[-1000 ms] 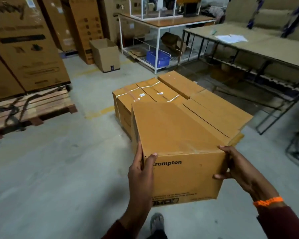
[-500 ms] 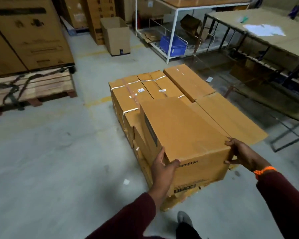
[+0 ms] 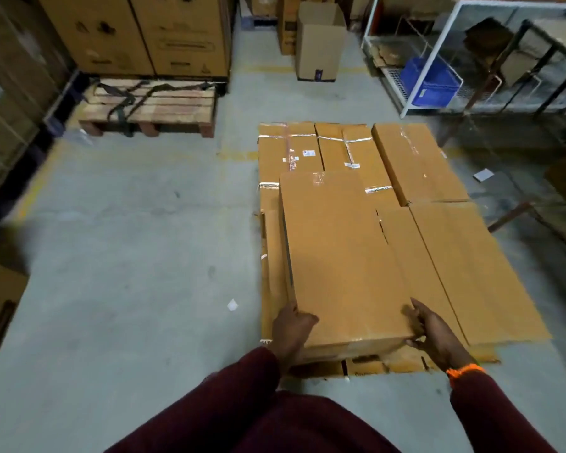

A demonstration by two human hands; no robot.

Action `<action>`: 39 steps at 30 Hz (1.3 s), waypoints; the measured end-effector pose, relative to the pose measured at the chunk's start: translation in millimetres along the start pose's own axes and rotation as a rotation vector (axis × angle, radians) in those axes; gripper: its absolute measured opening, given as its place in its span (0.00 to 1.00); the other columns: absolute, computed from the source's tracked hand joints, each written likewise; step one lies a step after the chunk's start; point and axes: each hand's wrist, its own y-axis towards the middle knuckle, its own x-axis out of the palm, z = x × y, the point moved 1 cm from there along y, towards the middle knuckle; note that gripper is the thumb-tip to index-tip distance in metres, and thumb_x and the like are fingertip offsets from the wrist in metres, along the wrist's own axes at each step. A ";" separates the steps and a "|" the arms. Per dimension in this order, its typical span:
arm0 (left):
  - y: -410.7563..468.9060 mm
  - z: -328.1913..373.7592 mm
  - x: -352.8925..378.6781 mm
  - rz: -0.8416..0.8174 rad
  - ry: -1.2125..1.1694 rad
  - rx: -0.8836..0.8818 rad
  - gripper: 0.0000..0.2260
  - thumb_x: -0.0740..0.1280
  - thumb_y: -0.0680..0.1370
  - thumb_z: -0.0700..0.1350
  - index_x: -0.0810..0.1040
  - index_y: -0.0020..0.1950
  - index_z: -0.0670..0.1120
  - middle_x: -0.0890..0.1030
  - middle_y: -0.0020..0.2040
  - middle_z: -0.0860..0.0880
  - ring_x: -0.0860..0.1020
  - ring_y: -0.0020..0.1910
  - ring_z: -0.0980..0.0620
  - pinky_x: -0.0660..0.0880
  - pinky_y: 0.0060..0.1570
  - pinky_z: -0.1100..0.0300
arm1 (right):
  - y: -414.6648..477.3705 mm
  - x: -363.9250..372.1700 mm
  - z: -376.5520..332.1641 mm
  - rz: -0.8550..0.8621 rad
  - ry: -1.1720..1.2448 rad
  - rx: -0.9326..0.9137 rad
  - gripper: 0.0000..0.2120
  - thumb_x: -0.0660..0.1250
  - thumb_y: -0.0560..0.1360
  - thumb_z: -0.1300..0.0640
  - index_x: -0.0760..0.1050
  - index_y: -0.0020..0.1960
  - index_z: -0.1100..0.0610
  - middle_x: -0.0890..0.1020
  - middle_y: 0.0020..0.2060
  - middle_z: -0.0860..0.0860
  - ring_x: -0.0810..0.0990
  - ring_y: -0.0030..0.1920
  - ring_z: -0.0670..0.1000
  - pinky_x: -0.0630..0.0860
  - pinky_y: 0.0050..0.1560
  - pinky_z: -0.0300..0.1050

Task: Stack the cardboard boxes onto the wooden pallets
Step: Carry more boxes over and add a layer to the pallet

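Observation:
A long brown cardboard box lies flat on top of a low layer of similar boxes on the floor. My left hand grips its near left corner and my right hand grips its near right corner, an orange band on that wrist. The layer's far boxes carry white straps and tape. A bare wooden pallet with dark straps across it sits farther back on the left. Whatever is under the box layer is hidden.
Tall printed cartons stand behind the pallet, more along the left wall. An open-topped carton stands at the back. A white-framed shelf with a blue crate and dark metal racks line the right. Grey concrete floor spreads left.
The box was held up with its printed end facing me; it now lies lowered onto the box layer. I have stepped closer and look down more steeply.

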 end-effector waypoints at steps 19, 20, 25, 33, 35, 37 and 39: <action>78.3 -87.2 -1.7 0.335 0.249 -0.081 0.32 0.75 0.60 0.60 0.81 0.58 0.42 0.85 0.50 0.40 0.85 0.47 0.41 0.82 0.38 0.49 | -4.4 36.8 90.6 -0.047 -0.415 -0.359 0.56 0.79 0.71 0.52 0.42 0.83 0.55 0.53 0.81 0.54 0.55 0.80 0.55 0.59 0.79 0.49; 74.1 -83.8 2.5 0.336 0.248 -0.082 0.31 0.76 0.62 0.59 0.81 0.59 0.42 0.85 0.51 0.42 0.84 0.48 0.42 0.81 0.37 0.52 | -3.6 36.4 91.1 -0.042 -0.415 -0.361 0.56 0.79 0.72 0.52 0.42 0.83 0.55 0.53 0.81 0.54 0.55 0.80 0.55 0.60 0.79 0.50; 50.6 -58.1 30.1 0.337 0.220 -0.063 0.14 0.73 0.74 0.44 0.77 0.56 0.40 0.81 0.49 0.41 0.79 0.47 0.41 0.75 0.40 0.53 | 3.8 43.2 88.4 -0.012 -0.458 -0.361 0.52 0.74 0.75 0.50 0.39 0.83 0.54 0.50 0.82 0.54 0.52 0.81 0.56 0.59 0.79 0.51; 51.3 -66.5 33.1 0.340 0.014 -0.265 0.05 0.68 0.79 0.40 0.77 0.53 0.40 0.76 0.44 0.41 0.73 0.38 0.46 0.69 0.37 0.56 | 12.7 35.0 97.5 -0.086 -0.407 -0.379 0.51 0.74 0.74 0.49 0.42 0.83 0.49 0.52 0.81 0.53 0.59 0.78 0.55 0.67 0.74 0.48; 43.8 -67.5 41.1 0.370 -0.087 -0.287 0.04 0.69 0.79 0.41 0.77 0.51 0.41 0.77 0.43 0.42 0.74 0.40 0.46 0.69 0.43 0.54 | 21.1 20.3 96.1 -0.152 -0.369 -0.351 0.52 0.79 0.69 0.50 0.50 0.83 0.52 0.61 0.77 0.54 0.65 0.75 0.54 0.68 0.71 0.45; 41.5 -68.3 54.6 0.429 -0.149 -0.289 0.05 0.69 0.79 0.41 0.77 0.52 0.40 0.77 0.44 0.42 0.73 0.39 0.47 0.69 0.41 0.55 | 39.2 -0.8 93.9 -0.233 -0.414 -0.316 0.51 0.83 0.65 0.49 0.59 0.80 0.53 0.71 0.72 0.54 0.72 0.70 0.54 0.71 0.67 0.44; 38.9 -66.5 66.3 0.531 -0.214 -0.278 0.05 0.70 0.78 0.42 0.77 0.48 0.42 0.77 0.46 0.44 0.72 0.38 0.49 0.68 0.37 0.57 | 56.7 -17.0 91.7 -0.335 -0.473 -0.303 0.47 0.83 0.63 0.49 0.66 0.77 0.52 0.78 0.66 0.52 0.77 0.66 0.52 0.75 0.62 0.46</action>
